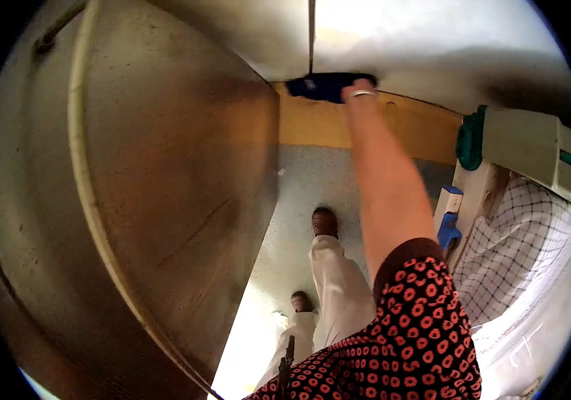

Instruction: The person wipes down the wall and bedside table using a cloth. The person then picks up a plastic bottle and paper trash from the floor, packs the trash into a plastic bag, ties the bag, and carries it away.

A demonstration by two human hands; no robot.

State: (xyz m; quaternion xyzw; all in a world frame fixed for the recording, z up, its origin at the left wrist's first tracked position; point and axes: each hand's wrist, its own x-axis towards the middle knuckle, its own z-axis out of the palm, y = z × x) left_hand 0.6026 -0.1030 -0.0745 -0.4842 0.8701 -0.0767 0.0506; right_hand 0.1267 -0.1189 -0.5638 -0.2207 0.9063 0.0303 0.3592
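Observation:
My right hand point(359, 89), with a pale band at the wrist, reaches far forward with its fingers closed on a dark blue item point(325, 87). That item looks like cloth and bears a small pale mark; its exact kind is unclear. It lies against the pale wall point(419, 47), just above a yellow-brown strip point(322, 123). A thin dark line point(311, 37) runs upward from it; I cannot tell whether it is a strap or a seam. Motion blurs the fingers a little. Of my left hand nothing shows.
A large brownish panel point(185, 167) fills the left side, with a long pale curved tube point(79, 133) in front. To the right stand a pale box point(522, 143) with green parts point(472, 138), a blue clip point(448, 230) and checked cloth point(499, 253). My shoes point(324, 222) are on grey floor point(299, 180).

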